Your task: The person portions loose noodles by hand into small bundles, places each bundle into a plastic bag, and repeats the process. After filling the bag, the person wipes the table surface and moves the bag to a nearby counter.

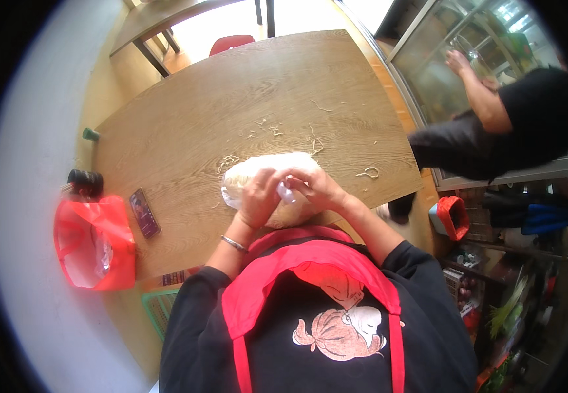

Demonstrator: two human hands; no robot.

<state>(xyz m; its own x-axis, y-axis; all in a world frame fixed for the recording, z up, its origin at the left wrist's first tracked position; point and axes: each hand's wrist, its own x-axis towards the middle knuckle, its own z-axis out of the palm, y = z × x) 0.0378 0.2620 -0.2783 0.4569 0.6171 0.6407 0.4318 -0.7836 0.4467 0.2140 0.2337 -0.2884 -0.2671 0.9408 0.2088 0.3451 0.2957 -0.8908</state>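
A filled clear plastic bag [236, 181] lies at the near edge of the wooden table. Pale, noodle-like contents show through its left side, while its top is washed out by glare. Above the bag my left hand [258, 197] and my right hand [317, 187] meet, fingers bent inward. Between them they pinch the gathered plastic neck [288, 193] of the bag. The exact fingertip grip is partly hidden. Thin pale noodle strands [275, 130] are scattered beyond the bag, and a curled strand [370, 173] lies to its right.
A smartphone [145, 213] lies on the wooden table [190, 113] at left, near a red plastic bag [124, 250] and a black container [86, 182]. Another person [529, 113] stands close to the table's right side by a glass sliding door. A red-lined bin [442, 218] stands at right.
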